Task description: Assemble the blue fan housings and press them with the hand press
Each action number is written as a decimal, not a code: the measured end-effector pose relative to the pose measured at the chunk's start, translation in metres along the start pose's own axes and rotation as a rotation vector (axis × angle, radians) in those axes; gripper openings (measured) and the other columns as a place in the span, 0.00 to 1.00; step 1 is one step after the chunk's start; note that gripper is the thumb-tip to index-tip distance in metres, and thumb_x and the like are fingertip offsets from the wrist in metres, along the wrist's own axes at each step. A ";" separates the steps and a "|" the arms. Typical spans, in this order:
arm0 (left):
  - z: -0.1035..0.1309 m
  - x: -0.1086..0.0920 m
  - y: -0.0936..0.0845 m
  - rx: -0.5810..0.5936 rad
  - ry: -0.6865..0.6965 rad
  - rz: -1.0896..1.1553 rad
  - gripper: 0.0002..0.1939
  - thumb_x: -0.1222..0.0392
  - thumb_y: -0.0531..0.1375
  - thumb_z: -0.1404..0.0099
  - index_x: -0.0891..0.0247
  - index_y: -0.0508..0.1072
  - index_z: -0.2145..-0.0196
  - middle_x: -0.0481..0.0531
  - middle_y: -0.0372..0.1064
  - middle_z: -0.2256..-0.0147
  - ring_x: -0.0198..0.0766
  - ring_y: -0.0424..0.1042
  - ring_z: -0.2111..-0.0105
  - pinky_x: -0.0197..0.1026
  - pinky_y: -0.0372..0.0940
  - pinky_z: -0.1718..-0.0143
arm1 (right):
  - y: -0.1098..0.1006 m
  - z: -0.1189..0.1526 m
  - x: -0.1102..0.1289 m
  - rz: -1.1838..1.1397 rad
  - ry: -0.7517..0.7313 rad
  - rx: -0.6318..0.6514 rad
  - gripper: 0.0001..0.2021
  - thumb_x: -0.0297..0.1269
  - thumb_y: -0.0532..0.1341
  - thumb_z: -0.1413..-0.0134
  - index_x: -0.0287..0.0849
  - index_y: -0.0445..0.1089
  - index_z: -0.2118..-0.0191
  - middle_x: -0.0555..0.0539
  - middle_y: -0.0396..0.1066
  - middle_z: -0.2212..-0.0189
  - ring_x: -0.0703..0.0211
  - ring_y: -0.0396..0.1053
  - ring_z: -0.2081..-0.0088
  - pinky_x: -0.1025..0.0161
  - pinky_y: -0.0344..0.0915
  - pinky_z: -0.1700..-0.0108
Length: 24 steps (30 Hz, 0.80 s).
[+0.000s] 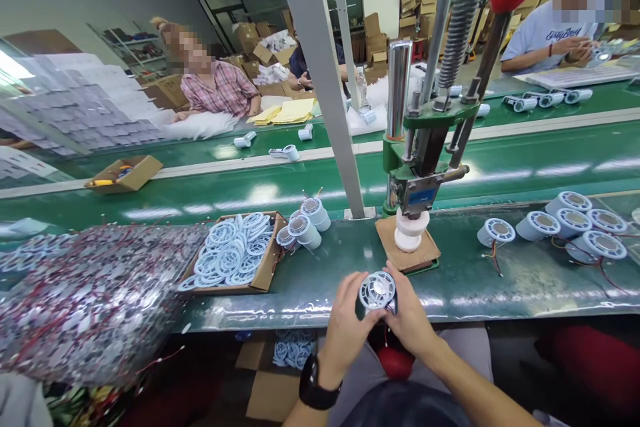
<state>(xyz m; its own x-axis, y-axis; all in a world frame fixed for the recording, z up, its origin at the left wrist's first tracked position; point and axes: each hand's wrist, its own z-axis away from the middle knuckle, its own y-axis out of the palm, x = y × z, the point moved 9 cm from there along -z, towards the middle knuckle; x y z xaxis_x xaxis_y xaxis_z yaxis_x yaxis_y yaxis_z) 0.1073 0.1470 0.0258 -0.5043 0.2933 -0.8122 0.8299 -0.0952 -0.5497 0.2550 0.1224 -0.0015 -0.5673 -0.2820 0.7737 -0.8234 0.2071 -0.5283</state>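
Observation:
Between my two hands is a light-blue round fan housing (377,289), its spoked top ring with a silvery centre turned up toward me. My left hand (344,320), with a black band on the wrist, wraps its left side. On the opposite side my right hand (411,319) closes round it, and the thumbs come near each other at the front. A thin wire hangs below it. Just beyond my hands stands a green hand press (423,140) with a white round press head (410,232) over a brown pad (387,240).
Left are a cardboard box of light-blue rings (227,250), several housings (303,230) and a plastic-covered pile of wired parts (100,287). More wired housings (575,220) stand right. A grey post (325,73) rises beside the press. Beyond the green conveyor (240,177), people sit working.

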 end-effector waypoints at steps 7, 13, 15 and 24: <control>-0.008 0.001 0.030 0.156 -0.049 -0.002 0.29 0.66 0.64 0.43 0.63 0.69 0.43 0.62 0.68 0.43 0.53 0.66 0.41 0.57 0.61 0.38 | 0.014 0.008 -0.012 0.027 0.036 -0.016 0.42 0.22 0.55 0.54 0.44 0.49 0.31 0.39 0.69 0.43 0.46 0.69 0.44 0.46 0.70 0.43; -0.002 0.011 0.027 0.102 -0.079 0.042 0.27 0.63 0.63 0.40 0.65 0.68 0.43 0.63 0.68 0.43 0.53 0.67 0.42 0.57 0.62 0.39 | 0.011 0.006 -0.011 0.025 0.039 -0.005 0.43 0.22 0.55 0.54 0.44 0.47 0.30 0.41 0.70 0.44 0.48 0.69 0.44 0.48 0.70 0.42; 0.002 0.010 0.029 0.063 -0.078 0.039 0.26 0.62 0.61 0.38 0.65 0.67 0.42 0.64 0.68 0.43 0.52 0.67 0.41 0.57 0.62 0.39 | 0.011 0.005 -0.009 0.027 0.030 0.003 0.44 0.22 0.55 0.52 0.44 0.43 0.29 0.41 0.71 0.45 0.49 0.70 0.45 0.48 0.70 0.43; 0.000 0.008 0.029 -0.097 -0.093 0.043 0.26 0.63 0.61 0.44 0.66 0.71 0.47 0.62 0.76 0.50 0.51 0.76 0.51 0.53 0.70 0.48 | -0.016 -0.010 0.025 0.085 -0.150 0.120 0.32 0.23 0.56 0.47 0.43 0.60 0.35 0.37 0.72 0.47 0.45 0.72 0.48 0.46 0.74 0.48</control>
<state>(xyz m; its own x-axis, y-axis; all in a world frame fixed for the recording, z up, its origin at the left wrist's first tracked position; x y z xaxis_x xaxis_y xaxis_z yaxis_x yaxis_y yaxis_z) 0.1272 0.1469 0.0035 -0.4839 0.2010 -0.8517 0.8682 -0.0121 -0.4961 0.2545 0.1214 0.0296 -0.6230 -0.4067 0.6682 -0.7626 0.1255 -0.6346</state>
